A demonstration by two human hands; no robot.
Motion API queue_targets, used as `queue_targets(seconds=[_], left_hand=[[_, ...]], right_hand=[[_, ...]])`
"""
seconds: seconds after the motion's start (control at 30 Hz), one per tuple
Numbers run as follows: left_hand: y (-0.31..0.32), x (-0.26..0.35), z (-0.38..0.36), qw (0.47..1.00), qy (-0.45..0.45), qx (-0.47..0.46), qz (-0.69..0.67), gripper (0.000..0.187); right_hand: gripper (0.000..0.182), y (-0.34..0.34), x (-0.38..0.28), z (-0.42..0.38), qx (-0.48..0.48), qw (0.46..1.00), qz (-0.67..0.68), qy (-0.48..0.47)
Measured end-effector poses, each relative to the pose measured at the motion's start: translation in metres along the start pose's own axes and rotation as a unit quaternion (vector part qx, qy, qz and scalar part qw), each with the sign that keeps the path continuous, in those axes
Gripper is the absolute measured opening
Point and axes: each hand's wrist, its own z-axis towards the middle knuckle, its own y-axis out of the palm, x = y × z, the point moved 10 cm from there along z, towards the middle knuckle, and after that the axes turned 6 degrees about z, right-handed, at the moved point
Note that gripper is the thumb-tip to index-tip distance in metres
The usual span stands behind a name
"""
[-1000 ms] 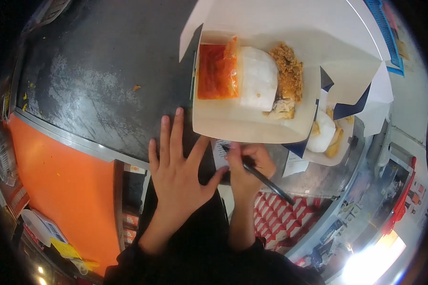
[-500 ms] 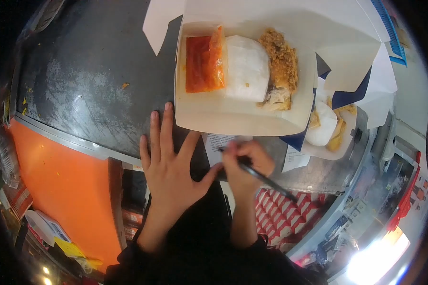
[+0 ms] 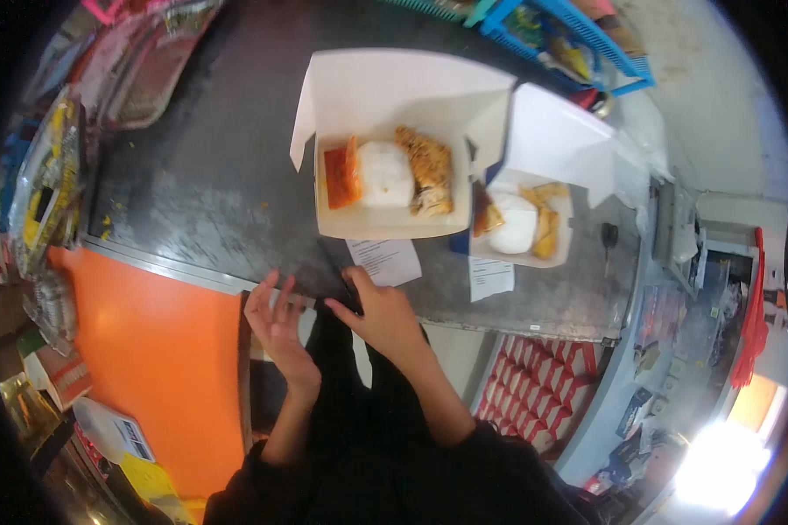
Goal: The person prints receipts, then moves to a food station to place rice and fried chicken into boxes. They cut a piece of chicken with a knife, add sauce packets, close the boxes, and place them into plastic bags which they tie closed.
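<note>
My right hand (image 3: 381, 315) is closed at the counter's front edge, left of a printed receipt (image 3: 385, 261). A dark pen (image 3: 331, 269) shows faintly at its fingertips against the dark surface. My left hand (image 3: 284, 337) is lifted beside it, fingers apart and holding nothing. Behind the receipt stands an open white meal box (image 3: 394, 229) with a red sauce packet (image 3: 341, 178), a white paper-wrapped mound (image 3: 386, 175) and a piece of fried chicken (image 3: 427, 171). To its right, a second open box (image 3: 530, 259) holds a similar white mound (image 3: 512, 223) and golden fried pieces (image 3: 545, 229).
Another receipt (image 3: 491, 277) lies before the second box. Blue baskets (image 3: 578, 52) stand at the back right, and plastic-wrapped packs (image 3: 48, 184) at the left. Below the metal counter (image 3: 210, 192) are an orange panel (image 3: 158, 341) and red-and-white folded cartons (image 3: 547, 385).
My right hand has moved left, off the receipt, and no longer writes. The left hand has lifted from the counter. My view has drawn back, showing more of the counter and the second box.
</note>
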Motion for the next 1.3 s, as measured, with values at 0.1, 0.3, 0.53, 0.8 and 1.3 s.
queue_targets(seconds=[0.1, 0.3, 0.53, 0.8, 1.3], left_hand=[[0.009, -0.024, 0.003, 0.987, -0.121, 0.01, -0.106, 0.059], [0.035, 0.01, 0.0, 0.995, -0.006, 0.08, 0.061, 0.056], [0.197, -0.005, -0.042, 0.992, 0.04, -0.032, 0.117, 0.037], [0.241, -0.03, -0.06, 0.952, -0.04, -0.112, 0.284, 0.046], [0.285, 0.078, -0.027, 0.95, 0.163, -0.086, 0.251, 0.043]], right_hand=[[0.033, -0.014, -0.007, 0.001, 0.004, 0.999, -0.045, 0.024], [0.026, -0.231, 0.075, -0.112, 0.539, 0.841, 0.033, -0.034], [0.035, -0.263, 0.203, -0.061, 0.262, 0.962, 0.071, 0.035], [0.045, -0.314, 0.231, -0.076, 0.206, 0.973, 0.102, 0.023], [0.028, -0.313, 0.176, -0.074, 0.345, 0.905, 0.172, -0.182]])
